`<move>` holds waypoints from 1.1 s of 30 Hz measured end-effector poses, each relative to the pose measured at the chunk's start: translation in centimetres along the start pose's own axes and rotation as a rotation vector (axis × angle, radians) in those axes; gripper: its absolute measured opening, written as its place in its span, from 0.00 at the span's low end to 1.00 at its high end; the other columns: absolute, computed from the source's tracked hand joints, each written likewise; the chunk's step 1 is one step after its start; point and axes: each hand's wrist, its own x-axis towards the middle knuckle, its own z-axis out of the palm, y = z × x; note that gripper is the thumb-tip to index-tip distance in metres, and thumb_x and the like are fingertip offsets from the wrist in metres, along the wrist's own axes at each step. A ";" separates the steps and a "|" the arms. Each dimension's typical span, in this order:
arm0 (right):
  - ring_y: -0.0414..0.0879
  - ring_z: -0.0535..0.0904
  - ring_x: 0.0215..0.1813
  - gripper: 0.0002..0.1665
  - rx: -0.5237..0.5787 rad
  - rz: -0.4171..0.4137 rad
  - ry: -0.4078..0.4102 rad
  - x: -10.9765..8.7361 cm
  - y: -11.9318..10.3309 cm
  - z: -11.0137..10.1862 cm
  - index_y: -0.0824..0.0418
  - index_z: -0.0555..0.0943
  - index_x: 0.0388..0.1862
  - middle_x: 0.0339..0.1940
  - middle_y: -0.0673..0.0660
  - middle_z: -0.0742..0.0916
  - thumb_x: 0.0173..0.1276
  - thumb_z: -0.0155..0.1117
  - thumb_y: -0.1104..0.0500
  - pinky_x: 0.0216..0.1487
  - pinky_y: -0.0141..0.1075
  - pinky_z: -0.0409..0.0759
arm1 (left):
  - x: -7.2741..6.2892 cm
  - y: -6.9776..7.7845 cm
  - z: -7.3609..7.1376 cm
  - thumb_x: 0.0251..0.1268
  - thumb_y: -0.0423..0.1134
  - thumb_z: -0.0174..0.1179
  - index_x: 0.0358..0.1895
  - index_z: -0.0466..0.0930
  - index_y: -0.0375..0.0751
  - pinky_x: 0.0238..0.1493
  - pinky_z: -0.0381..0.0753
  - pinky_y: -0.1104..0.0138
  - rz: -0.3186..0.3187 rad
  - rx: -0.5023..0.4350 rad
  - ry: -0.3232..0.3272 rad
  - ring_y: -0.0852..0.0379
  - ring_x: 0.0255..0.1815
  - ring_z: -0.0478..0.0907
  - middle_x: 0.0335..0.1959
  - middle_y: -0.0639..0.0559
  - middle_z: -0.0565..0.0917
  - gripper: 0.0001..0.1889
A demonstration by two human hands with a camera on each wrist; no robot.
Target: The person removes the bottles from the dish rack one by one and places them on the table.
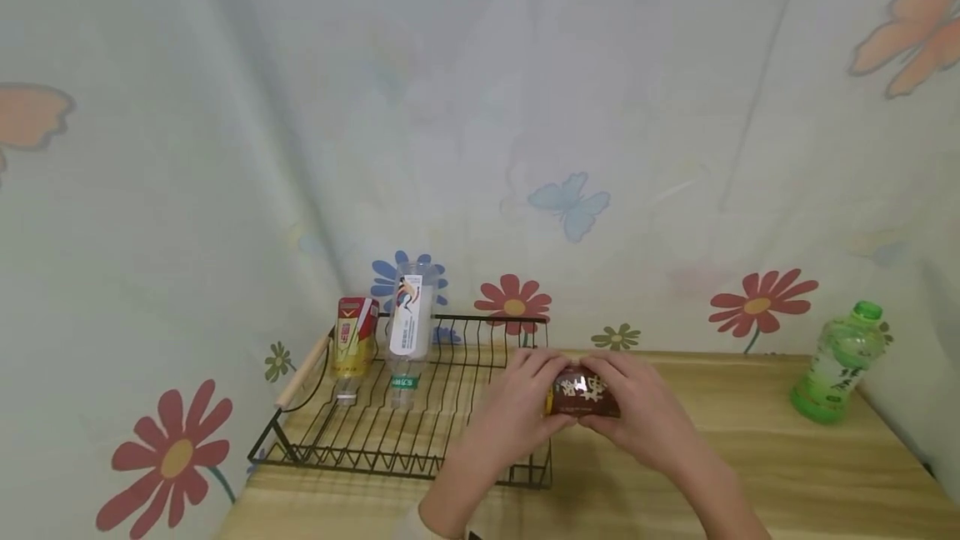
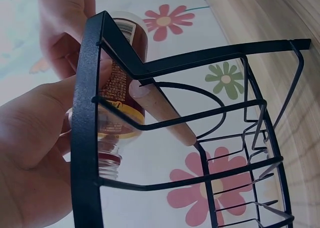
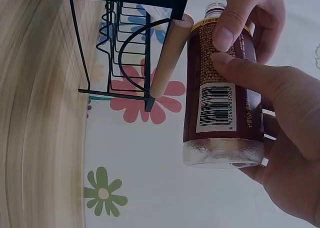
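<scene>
My left hand (image 1: pixel 516 398) is grasping the neck end of a brown-labelled plastic bottle (image 1: pixel 583 392), and my right hand (image 1: pixel 643 407) is curling round its base end. Both thumbs (image 3: pixel 245 72) are pressing the near face while fingers are wrapping behind, probably because two opposed grips are steadying such a smooth cylinder.

The bottle is hanging in my hands above the counter (image 1: pixel 720 465), just beyond the right edge of the black wire rack (image 2: pixel 85 112). Its long axis is running side to side, roughly level, with the bare threaded neck (image 3: pixel 215 8) pointing left, towards the rack, and the clear base (image 3: pixel 222 154) pointing right. The barcode (image 3: pixel 217 107) is sitting nearer the base.

On the counter's left part, the rack is carrying a red-and-yellow-labelled bottle (image 1: pixel 352 348) near its back-left corner and a white-labelled clear bottle (image 1: pixel 410 315) by its back edge. Both are standing neck-down, presumably because the wires are bracing them that way up. Near the counter's right edge, towards its back corner, a green-labelled bottle (image 1: pixel 838 365) is standing upright, likely resting steadily on its broad base.
</scene>
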 end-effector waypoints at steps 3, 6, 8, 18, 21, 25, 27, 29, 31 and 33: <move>0.59 0.83 0.61 0.43 0.016 -0.002 0.005 0.0 0.0 -0.1 0.60 0.84 0.61 0.60 0.57 0.87 0.45 0.94 0.54 0.62 0.60 0.81 | 0.0 0.0 0.0 0.58 0.58 0.79 0.70 0.77 0.50 0.67 0.79 0.64 0.006 0.006 0.009 0.55 0.67 0.73 0.68 0.58 0.79 0.38; 0.58 0.84 0.58 0.43 0.041 -0.016 0.021 0.1 0.2 -0.4 0.61 0.84 0.61 0.59 0.57 0.87 0.45 0.94 0.55 0.58 0.58 0.84 | 0.2 0.1 -0.2 0.59 0.57 0.79 0.70 0.77 0.49 0.67 0.79 0.64 0.012 0.014 0.013 0.55 0.66 0.73 0.67 0.57 0.79 0.38; 0.57 0.84 0.57 0.43 0.051 -0.019 0.026 0.2 0.3 -0.6 0.60 0.84 0.61 0.58 0.57 0.87 0.45 0.94 0.56 0.57 0.56 0.85 | 0.3 0.1 -0.3 0.59 0.57 0.79 0.70 0.77 0.49 0.66 0.80 0.64 0.010 0.020 0.014 0.54 0.66 0.73 0.67 0.56 0.79 0.38; 0.58 0.84 0.58 0.43 0.045 -0.017 0.012 0.1 0.2 -0.6 0.59 0.84 0.62 0.59 0.57 0.88 0.46 0.93 0.56 0.57 0.58 0.84 | 0.1 0.4 -0.4 0.58 0.57 0.80 0.69 0.77 0.50 0.65 0.81 0.63 0.010 0.036 0.011 0.54 0.68 0.73 0.67 0.57 0.78 0.38; 0.59 0.84 0.59 0.43 0.036 -0.015 0.011 0.0 0.0 -0.7 0.59 0.83 0.62 0.59 0.57 0.87 0.46 0.93 0.56 0.58 0.59 0.83 | 0.1 0.5 -0.4 0.57 0.57 0.80 0.69 0.78 0.49 0.65 0.81 0.63 0.019 0.034 0.024 0.53 0.67 0.74 0.66 0.56 0.79 0.38; 0.59 0.84 0.59 0.43 0.030 -0.006 0.013 0.0 -0.2 -0.8 0.61 0.83 0.62 0.59 0.58 0.87 0.47 0.93 0.57 0.60 0.60 0.82 | 0.1 0.7 -0.5 0.58 0.56 0.80 0.69 0.78 0.48 0.66 0.80 0.63 0.016 0.028 0.024 0.53 0.67 0.74 0.66 0.56 0.79 0.37; 0.59 0.84 0.59 0.43 0.012 -0.008 0.010 0.1 -0.3 -0.7 0.62 0.84 0.62 0.59 0.59 0.87 0.46 0.93 0.56 0.61 0.60 0.82 | 0.1 0.8 -0.5 0.58 0.56 0.80 0.69 0.77 0.48 0.66 0.80 0.63 0.012 0.033 0.018 0.53 0.67 0.74 0.67 0.55 0.79 0.37; 0.59 0.84 0.59 0.42 -0.014 -0.016 0.001 0.1 -0.5 -0.7 0.62 0.84 0.61 0.59 0.59 0.87 0.47 0.93 0.55 0.61 0.60 0.81 | 0.0 0.9 -0.5 0.59 0.55 0.80 0.70 0.77 0.48 0.66 0.80 0.62 0.012 0.044 0.012 0.53 0.68 0.73 0.67 0.55 0.78 0.37; 0.59 0.83 0.59 0.42 -0.041 -0.020 -0.010 0.0 -0.6 -0.7 0.63 0.83 0.61 0.59 0.59 0.87 0.47 0.93 0.55 0.62 0.60 0.81 | 0.0 1.0 -0.4 0.59 0.56 0.80 0.70 0.76 0.47 0.67 0.80 0.62 0.017 0.057 0.008 0.53 0.69 0.73 0.67 0.55 0.78 0.38; 0.59 0.83 0.60 0.43 -0.061 -0.024 -0.017 0.0 -0.6 -0.8 0.63 0.83 0.61 0.60 0.59 0.86 0.47 0.93 0.55 0.63 0.60 0.81 | 0.0 1.0 -0.4 0.59 0.57 0.79 0.71 0.75 0.47 0.68 0.79 0.62 0.015 0.055 0.003 0.52 0.70 0.73 0.68 0.54 0.78 0.40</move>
